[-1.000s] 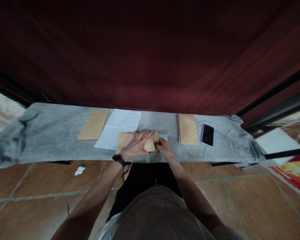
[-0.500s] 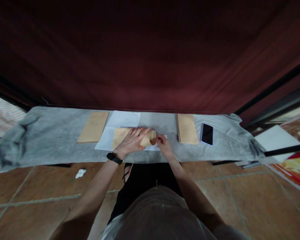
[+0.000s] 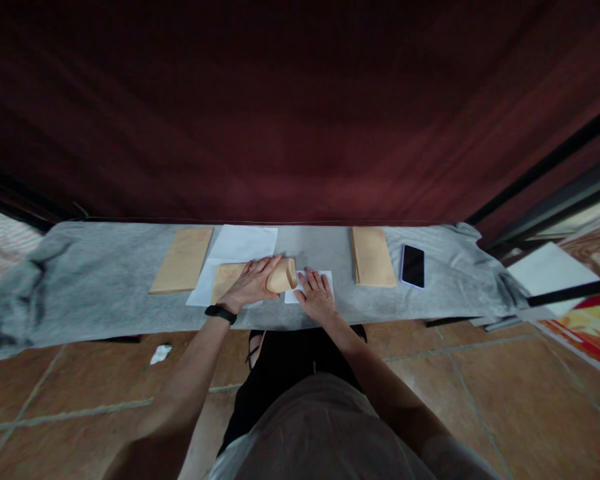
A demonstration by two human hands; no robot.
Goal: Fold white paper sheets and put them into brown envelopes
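Note:
My left hand (image 3: 253,283), with a black band at the wrist, grips a brown paper envelope (image 3: 282,276). The envelope's mouth bulges open toward the right, and its other end (image 3: 223,277) lies on the white sheets. To the right, my right hand (image 3: 318,297) rests flat with fingers spread on a small piece of white paper (image 3: 291,297). A gap separates the paper from the envelope's mouth. Part of the envelope is hidden under my left hand.
Large white sheets (image 3: 243,241) lie behind my left hand. Brown envelopes (image 3: 181,261) lie at the left, and a stack of brown envelopes (image 3: 373,257) at the right, beside a phone (image 3: 413,266). Grey cloth (image 3: 105,267) covers the narrow table; a dark red curtain (image 3: 300,133) hangs behind.
My right hand has left the envelope's mouth and now lies spread on the small white paper. My left hand and the envelope have shifted slightly left.

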